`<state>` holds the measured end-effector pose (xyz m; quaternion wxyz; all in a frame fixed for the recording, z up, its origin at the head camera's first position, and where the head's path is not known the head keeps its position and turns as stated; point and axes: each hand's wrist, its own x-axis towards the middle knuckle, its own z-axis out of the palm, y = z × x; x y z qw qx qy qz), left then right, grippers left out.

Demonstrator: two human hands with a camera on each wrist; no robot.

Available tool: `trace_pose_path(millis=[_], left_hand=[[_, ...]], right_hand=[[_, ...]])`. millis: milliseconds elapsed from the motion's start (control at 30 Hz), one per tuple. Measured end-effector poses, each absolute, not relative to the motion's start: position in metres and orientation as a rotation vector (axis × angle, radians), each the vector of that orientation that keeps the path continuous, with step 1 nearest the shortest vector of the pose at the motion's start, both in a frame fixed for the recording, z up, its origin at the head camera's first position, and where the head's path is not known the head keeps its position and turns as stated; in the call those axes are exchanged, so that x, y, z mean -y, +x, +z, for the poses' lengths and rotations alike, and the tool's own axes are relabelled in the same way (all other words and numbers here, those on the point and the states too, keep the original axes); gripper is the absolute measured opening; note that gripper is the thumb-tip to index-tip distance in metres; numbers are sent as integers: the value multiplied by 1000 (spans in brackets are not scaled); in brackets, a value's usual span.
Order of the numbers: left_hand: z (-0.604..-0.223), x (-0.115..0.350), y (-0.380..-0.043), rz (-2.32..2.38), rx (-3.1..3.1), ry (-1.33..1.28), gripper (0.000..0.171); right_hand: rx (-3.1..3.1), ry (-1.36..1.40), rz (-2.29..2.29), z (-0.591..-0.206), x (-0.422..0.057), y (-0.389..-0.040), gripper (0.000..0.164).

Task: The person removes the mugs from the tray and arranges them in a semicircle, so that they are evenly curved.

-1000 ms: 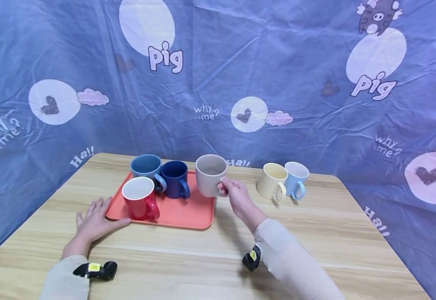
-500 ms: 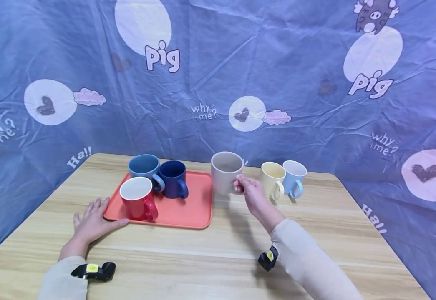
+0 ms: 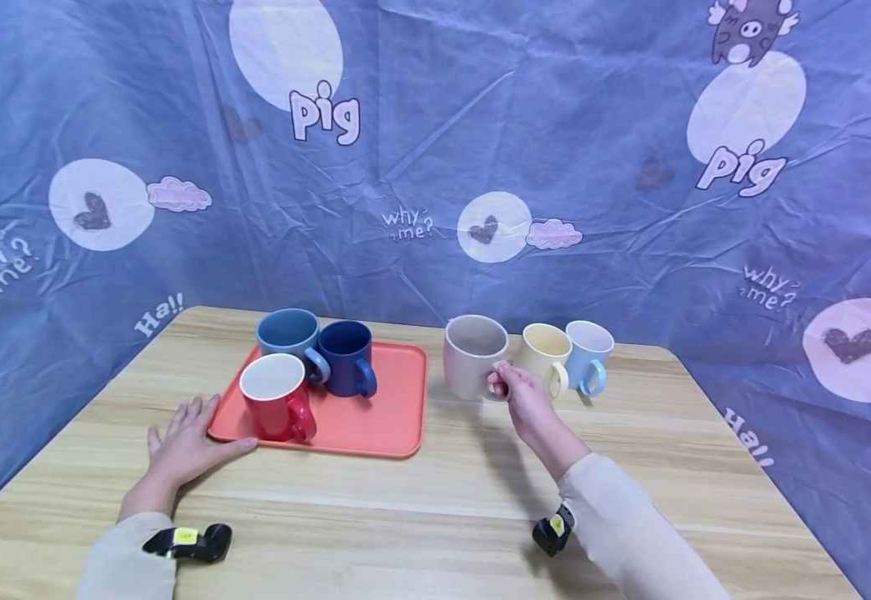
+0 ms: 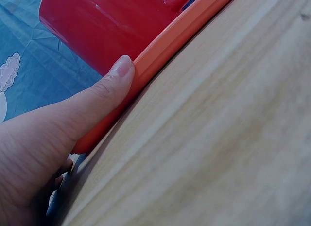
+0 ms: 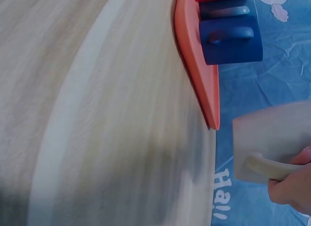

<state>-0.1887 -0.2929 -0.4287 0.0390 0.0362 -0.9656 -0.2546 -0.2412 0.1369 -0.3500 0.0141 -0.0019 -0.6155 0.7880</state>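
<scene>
My right hand (image 3: 528, 400) grips the handle of a grey mug (image 3: 473, 362), upright between the tray and the cream mug (image 3: 543, 358). In the right wrist view the grey mug (image 5: 272, 138) shows with fingers curled at its handle. My left hand (image 3: 183, 446) rests at the near left corner of the orange-red tray (image 3: 382, 429), fingers spread along its left side. The left thumb (image 4: 104, 87) touches the tray's rim, close by the red mug (image 4: 112, 26). On the tray stand the red mug, a teal-blue mug (image 3: 285, 329) and a dark blue mug (image 3: 343, 362).
A light blue mug (image 3: 585, 354) stands right beside the cream mug, partly behind it. All of this is on a wooden table (image 3: 405, 525). A blue printed cloth (image 3: 420, 133) hangs behind the table's far edge.
My right hand has carried the grey mug rightward, from over the tray's right side to beyond its edge, and lowered it slightly. The left hand stays at the tray's corner.
</scene>
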Motion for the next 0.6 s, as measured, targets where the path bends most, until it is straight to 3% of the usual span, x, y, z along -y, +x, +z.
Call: trace_pose_path(millis=[600], left_hand=[[-428, 293, -189, -784, 2967, 115, 110]], right_hand=[[1862, -41, 2504, -368, -161, -234, 32]])
